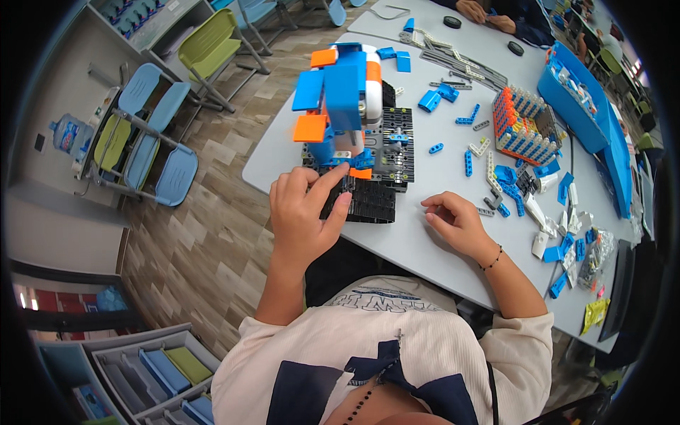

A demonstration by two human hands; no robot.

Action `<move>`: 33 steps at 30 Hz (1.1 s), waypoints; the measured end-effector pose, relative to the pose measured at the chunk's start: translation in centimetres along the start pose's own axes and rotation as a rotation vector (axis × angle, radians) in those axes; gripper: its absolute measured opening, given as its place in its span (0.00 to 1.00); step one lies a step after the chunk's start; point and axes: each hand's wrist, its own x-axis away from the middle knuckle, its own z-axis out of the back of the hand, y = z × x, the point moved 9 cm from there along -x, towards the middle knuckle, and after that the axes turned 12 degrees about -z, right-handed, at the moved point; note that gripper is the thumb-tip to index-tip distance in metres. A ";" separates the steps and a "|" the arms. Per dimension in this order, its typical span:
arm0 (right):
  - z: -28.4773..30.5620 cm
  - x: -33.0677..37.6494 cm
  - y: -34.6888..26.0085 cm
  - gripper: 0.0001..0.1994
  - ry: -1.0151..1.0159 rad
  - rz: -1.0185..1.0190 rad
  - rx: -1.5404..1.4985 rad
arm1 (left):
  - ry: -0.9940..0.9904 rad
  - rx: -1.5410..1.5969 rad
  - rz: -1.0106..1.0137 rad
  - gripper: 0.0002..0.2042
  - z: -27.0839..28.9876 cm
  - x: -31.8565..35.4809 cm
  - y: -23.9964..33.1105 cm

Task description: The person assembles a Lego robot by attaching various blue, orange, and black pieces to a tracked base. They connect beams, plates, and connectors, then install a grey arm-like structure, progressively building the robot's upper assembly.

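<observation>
First observer: Where is the model found?

Second observer: The tracked building-brick model [343,99] is sited directly beyond the fingertips of the left hand [301,216], on the grey table [425,248]. Its blue, white and orange tower is carried upright, long axis rising from the base by the index tip.

First observer: State of those fingers?

Second observer: Index extended, thumb parted from it, the others bent. The model's lower front is touched by the index tip, close to a blue beam [365,157] and an orange panel [361,173]. The thumb tip is seen over the edge of the near black track [372,205]; whether it is pressed cannot be told. No grip can be made out.

First observer: And the right hand [457,221]?

Second observer: Rested on the tabletop, fingers loosely curled, nothing seen held. The model is placed to the left of these fingers and farther out, with bare tabletop between. The left hand is clearly the nearer.

First observer: Anything else noted around the right fingers?

Second observer: Beyond them, a small blue connector piece [436,148] is seen. Farther out and to their right, an open-topped crate of orange, white and grey beams [520,131] is stood, with the blue storage bin [577,99] past it.
</observation>
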 end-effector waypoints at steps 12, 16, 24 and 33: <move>0.9 0.1 -2.3 0.13 0.057 0.064 -0.042 | 0.090 0.401 0.341 0.17 -0.1 1.7 -7.8; 1.8 0.5 -6.8 0.15 0.159 0.222 0.030 | -0.020 0.575 0.259 0.17 -2.0 0.8 -8.6; -0.2 -2.0 -12.7 0.19 0.234 0.240 0.077 | -0.047 0.752 0.273 0.14 -4.8 0.8 -9.4; -2.0 -4.9 -13.4 0.16 0.229 0.045 0.206 | -0.004 0.909 0.336 0.14 -7.2 1.9 -8.4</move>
